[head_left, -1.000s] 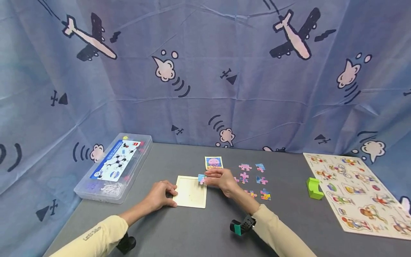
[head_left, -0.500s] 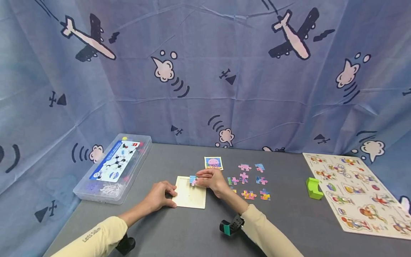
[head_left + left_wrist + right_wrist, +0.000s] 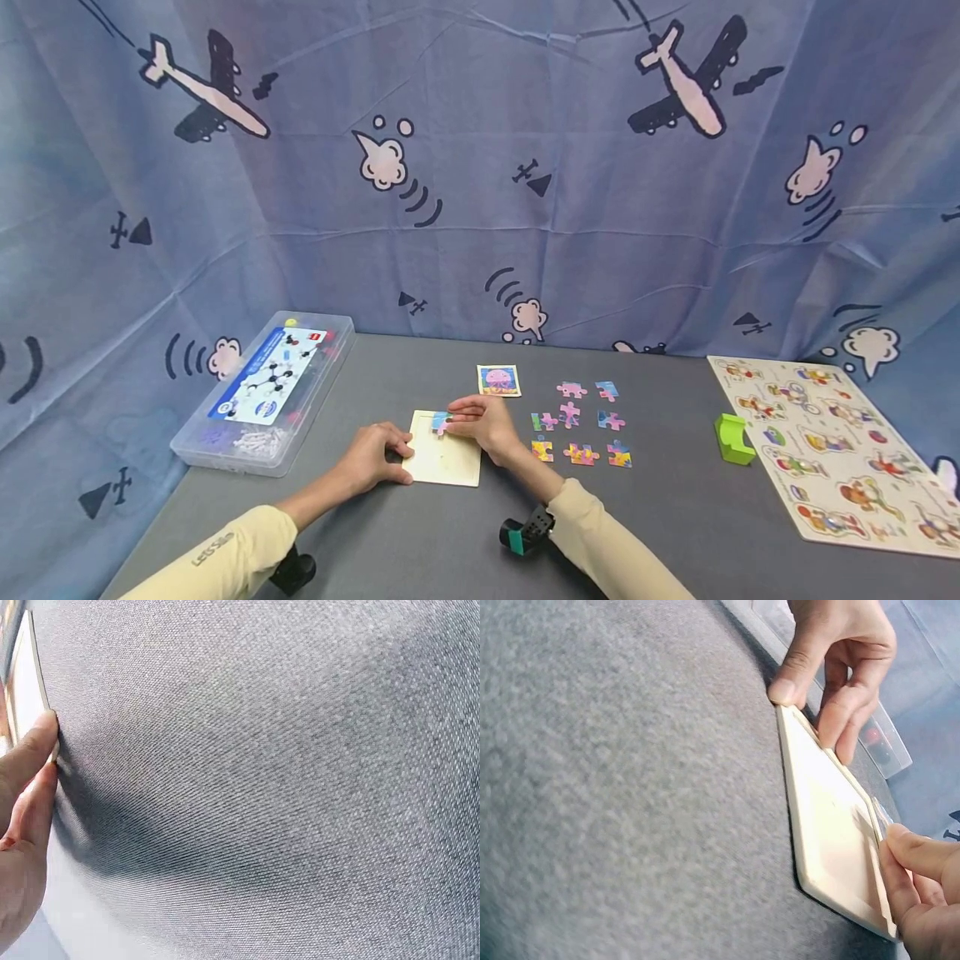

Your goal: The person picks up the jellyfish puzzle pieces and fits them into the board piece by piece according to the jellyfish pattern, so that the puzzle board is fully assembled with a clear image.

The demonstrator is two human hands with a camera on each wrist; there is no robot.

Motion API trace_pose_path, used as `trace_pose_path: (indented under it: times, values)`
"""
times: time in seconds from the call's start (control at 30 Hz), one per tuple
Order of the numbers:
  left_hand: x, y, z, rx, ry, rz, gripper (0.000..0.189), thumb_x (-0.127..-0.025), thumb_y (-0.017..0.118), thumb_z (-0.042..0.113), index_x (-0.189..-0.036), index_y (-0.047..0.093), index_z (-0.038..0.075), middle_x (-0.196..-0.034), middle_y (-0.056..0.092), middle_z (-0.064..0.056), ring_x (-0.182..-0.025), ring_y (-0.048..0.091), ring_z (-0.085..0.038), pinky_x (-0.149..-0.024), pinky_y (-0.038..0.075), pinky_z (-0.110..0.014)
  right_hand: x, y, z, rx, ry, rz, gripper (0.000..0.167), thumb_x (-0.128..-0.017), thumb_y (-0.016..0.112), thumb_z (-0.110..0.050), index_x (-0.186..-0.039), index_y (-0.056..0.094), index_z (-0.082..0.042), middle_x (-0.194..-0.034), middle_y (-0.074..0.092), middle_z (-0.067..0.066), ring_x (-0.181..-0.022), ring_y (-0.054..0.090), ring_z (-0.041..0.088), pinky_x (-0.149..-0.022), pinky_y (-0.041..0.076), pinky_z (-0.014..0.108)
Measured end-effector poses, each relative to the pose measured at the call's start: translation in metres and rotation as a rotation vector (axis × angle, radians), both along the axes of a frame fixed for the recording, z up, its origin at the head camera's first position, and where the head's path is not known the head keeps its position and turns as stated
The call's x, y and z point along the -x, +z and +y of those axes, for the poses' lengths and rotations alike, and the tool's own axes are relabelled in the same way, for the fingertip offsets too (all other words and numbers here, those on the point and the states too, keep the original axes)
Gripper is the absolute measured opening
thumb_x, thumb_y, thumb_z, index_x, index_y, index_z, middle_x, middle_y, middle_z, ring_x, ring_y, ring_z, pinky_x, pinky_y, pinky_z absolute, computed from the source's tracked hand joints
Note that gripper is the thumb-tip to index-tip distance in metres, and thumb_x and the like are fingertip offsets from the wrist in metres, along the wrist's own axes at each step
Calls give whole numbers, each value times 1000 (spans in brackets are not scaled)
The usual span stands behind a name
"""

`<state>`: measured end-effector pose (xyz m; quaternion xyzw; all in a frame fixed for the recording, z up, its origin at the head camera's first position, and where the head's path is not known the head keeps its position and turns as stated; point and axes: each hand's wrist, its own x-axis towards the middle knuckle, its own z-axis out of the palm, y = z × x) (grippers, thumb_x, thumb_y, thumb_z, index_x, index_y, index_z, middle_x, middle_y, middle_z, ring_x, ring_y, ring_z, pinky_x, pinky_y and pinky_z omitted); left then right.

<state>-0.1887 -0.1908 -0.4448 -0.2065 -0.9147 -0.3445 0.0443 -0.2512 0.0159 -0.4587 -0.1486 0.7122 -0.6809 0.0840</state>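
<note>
A pale wooden puzzle tray with a raised rim lies flat on the grey table. My left hand grips its left edge, the thumb at the near corner and the fingers farther up that side. In the right wrist view the left hand is at the tray's rim. Between thumb and fingers my right hand pinches a blue-and-pink jigsaw piece over the tray's far part. Whether the piece touches the tray, I cannot tell. Only a thin edge of it shows in the right wrist view.
Several loose jigsaw pieces lie in rows right of the tray. Behind it is a small octopus picture card. A clear plastic case stands left, a green block and a picture peg board right. A printed curtain hangs behind.
My right hand has moved left with the jigsaw piece, from the tray's far right corner to its far middle, uncovering more loose pieces. My left hand has stayed on the tray's edge.
</note>
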Motion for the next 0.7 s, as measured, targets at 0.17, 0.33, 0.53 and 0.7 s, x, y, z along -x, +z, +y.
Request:
trace_pose_path:
  times: [0.17,0.33,0.53,0.7]
  values:
    - [1,-1,-1,1,-5,2,29,-57,90,9,-79,75,0,-96,70,-15,-88,66,-28,-77,52,-37,-2,-1,-4,-59,-8,36,25,-75,70,17,-99,64,17,-91,68,30,-81,70,29,-69,56,28]
    - [1,-3,-2,-1,-13,13,30,-57,90,10,-80,75,0,-96,70,-15,-88,66,-28,-77,52,-36,-4,-3,-10,-123,-51,48,24,-74,74,12,-97,68,13,-88,70,24,-75,69,19,-65,56,25]
    - [1,-3,-3,-9,-15,10,29,-56,90,10,-79,74,0,-96,70,-16,-89,67,-29,-77,53,-36,-7,-1,-17,-214,-85,114,22,-72,75,12,-94,69,11,-84,71,21,-74,70,23,-63,56,25]
    - [1,-3,-3,-1,-18,17,30,-57,90,12,-80,75,1,-97,70,-16,-88,67,-29,-77,53,-36,-9,1,-19,-268,-114,147,22,-70,78,11,-91,70,10,-80,71,20,-71,71,24,-60,55,23]
